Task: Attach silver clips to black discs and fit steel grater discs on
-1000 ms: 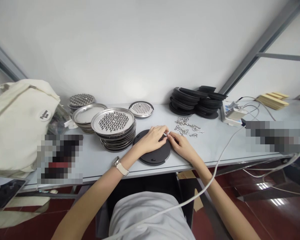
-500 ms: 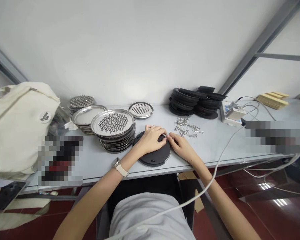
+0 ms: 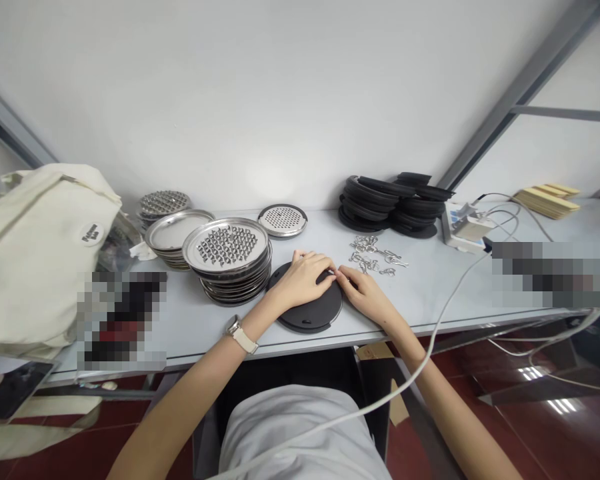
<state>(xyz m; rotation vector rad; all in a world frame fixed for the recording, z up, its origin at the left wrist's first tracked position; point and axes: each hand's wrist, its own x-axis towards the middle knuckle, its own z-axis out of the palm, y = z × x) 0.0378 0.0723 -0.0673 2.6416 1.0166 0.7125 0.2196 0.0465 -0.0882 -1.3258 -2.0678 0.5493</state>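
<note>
A black round plate (image 3: 314, 311) lies flat near the table's front edge. My left hand (image 3: 304, 279) rests across its top, thumb and fingers bent around the right part of the plate. At that right rim my right hand (image 3: 356, 285) has thumb and index finger pinched together, meeting the left fingertips. A tiny shiny bit shows between the fingertips, too small and covered to name. Beyond the right hand lies a loose pile of small metal wire clips (image 3: 371, 255). Left of the plate stands a stack of round metal graters (image 3: 226, 250), spiky face up.
Behind are a fine-holed grater disc (image 3: 283, 220), plain metal discs (image 3: 177, 230) and another spiked stack (image 3: 164, 202). Stacked black rings (image 3: 367, 200) stand by the wall. A power strip (image 3: 465, 227) is at right; a white cable (image 3: 433, 340) crosses my right forearm. A cream bag (image 3: 45, 260) sits left.
Both hands stay at the plate's right rim. Their fingertips have drawn slightly closer, and less of the shiny bit between them shows. Everything else looks the same.
</note>
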